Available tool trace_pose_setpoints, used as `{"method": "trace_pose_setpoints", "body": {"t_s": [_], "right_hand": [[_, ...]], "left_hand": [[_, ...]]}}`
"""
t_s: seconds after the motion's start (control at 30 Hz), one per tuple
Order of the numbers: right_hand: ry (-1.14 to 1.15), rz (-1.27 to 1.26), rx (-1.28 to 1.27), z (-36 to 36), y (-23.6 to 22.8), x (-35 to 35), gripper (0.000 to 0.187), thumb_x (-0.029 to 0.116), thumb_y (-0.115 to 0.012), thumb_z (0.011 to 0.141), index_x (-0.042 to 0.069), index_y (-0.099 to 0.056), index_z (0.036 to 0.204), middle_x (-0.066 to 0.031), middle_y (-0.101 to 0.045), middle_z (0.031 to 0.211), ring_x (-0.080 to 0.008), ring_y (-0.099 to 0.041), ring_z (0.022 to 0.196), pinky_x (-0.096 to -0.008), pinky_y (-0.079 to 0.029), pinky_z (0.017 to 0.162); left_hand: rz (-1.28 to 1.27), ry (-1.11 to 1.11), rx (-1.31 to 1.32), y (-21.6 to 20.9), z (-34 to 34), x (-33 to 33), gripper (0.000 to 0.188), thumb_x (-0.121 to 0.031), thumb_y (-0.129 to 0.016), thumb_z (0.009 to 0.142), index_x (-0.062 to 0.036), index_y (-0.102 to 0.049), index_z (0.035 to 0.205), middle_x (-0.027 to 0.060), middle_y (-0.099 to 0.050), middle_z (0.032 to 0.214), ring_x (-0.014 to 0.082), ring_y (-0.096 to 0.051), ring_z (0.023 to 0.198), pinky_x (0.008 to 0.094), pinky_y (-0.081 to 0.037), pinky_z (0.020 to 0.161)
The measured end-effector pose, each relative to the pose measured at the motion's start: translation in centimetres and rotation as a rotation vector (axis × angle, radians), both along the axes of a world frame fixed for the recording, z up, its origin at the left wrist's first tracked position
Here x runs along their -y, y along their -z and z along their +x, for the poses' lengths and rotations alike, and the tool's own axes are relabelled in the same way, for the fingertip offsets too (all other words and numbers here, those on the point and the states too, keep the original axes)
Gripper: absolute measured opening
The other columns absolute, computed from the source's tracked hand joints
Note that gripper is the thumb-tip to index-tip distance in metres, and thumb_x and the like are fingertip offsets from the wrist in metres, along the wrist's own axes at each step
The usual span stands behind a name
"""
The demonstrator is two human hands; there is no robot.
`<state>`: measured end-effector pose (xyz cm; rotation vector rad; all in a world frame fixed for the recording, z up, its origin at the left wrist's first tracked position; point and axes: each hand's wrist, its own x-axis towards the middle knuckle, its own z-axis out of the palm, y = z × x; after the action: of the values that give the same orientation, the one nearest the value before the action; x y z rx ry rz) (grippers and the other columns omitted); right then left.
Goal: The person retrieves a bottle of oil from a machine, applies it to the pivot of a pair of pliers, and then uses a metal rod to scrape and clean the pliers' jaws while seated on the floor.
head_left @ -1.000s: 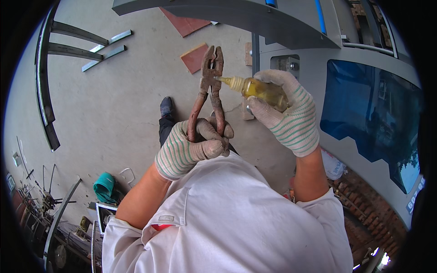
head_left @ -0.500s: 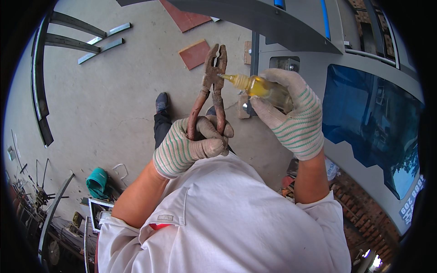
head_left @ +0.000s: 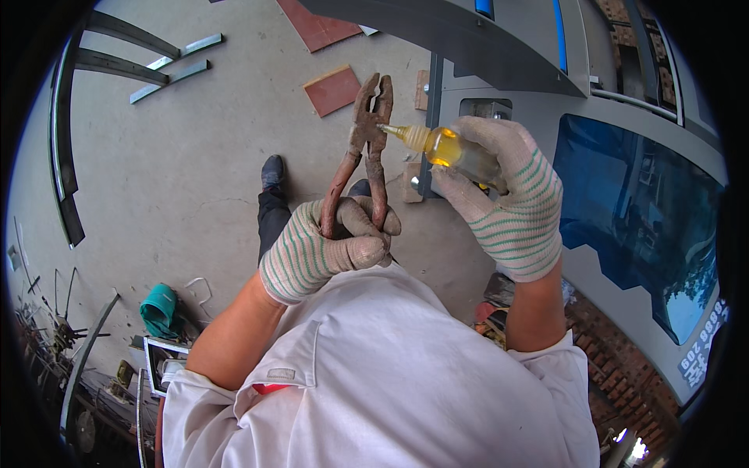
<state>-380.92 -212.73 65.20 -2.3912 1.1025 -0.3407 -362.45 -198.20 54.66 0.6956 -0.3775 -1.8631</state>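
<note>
Pliers, rusted brown, stood upright in my left hand, handles down in the fist and nose pointing away from my chest, so their long axis ran from my knuckles toward the far floor. My left fingers were clamped together round both handles near their lower ends; the nose appeared nearly closed, with only a narrow slot showing between the two halves.

My right hand held a small clear bottle of yellow liquid, lying almost level, its long axis crosswise to the pliers. My right fingers were wrapped tight about the bottle's body. The pale nozzle pointed to my left and met the pliers at or just beside the pivot, below the nose; I could not tell whether it actually touched the metal or stopped a hair short. The bottle looked roughly half full, the liquid pooled toward the nozzle end. No drop was visible.

Both hands wore striped knit gloves and were held out before my white shirt, above a concrete floor. Nothing carried the tools; they hung in the air. The right hand was the nearer one to the pivot, the left sitting well down the handles. A grey and blue machine housing stood to my right.
</note>
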Motion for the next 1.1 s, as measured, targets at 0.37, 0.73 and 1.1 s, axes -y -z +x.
{"method": "trace_pose_setpoints", "body": {"t_s": [0.37, 0.73, 1.1], "right_hand": [[-0.069, -0.108, -0.106, 0.5, -1.2, -0.3, 0.048, 0.01, -0.084, 0.076, 0.008, -0.066, 0.121, -0.0142, -0.065, 0.116, -0.0249, -0.067, 0.102, -0.0337, -0.059, 0.083], [-0.127, -0.133, -0.109, 0.6, -1.5, 0.0, 0.048, 0.01, -0.084, 0.076, 0.007, -0.067, 0.121, -0.0146, -0.065, 0.118, -0.0255, -0.067, 0.105, -0.035, -0.057, 0.088], [-0.11, -0.087, -0.09, 0.9, -1.6, -0.2, 0.049, 0.013, -0.084, 0.076, 0.008, -0.068, 0.122, -0.0148, -0.065, 0.117, -0.026, -0.066, 0.105, -0.0356, -0.057, 0.088]], "left_hand": [[-0.01, 0.028, 0.032, -0.2, 0.1, -0.1, 0.023, -0.02, -0.083, 0.084, -0.0001, -0.072, 0.088, 0.0097, -0.068, 0.106, 0.0165, -0.063, 0.093, 0.032, -0.052, 0.085], [0.007, 0.02, 0.003, -0.1, 0.1, -0.1, 0.02, -0.017, -0.084, 0.082, -0.0011, -0.073, 0.09, 0.0073, -0.069, 0.105, 0.0152, -0.064, 0.09, 0.0305, -0.053, 0.084], [0.0, 0.038, 0.051, 0.3, 0.0, -0.1, 0.021, -0.017, -0.084, 0.081, -0.002, -0.075, 0.091, 0.0073, -0.07, 0.104, 0.0153, -0.064, 0.09, 0.0308, -0.053, 0.084]]}}
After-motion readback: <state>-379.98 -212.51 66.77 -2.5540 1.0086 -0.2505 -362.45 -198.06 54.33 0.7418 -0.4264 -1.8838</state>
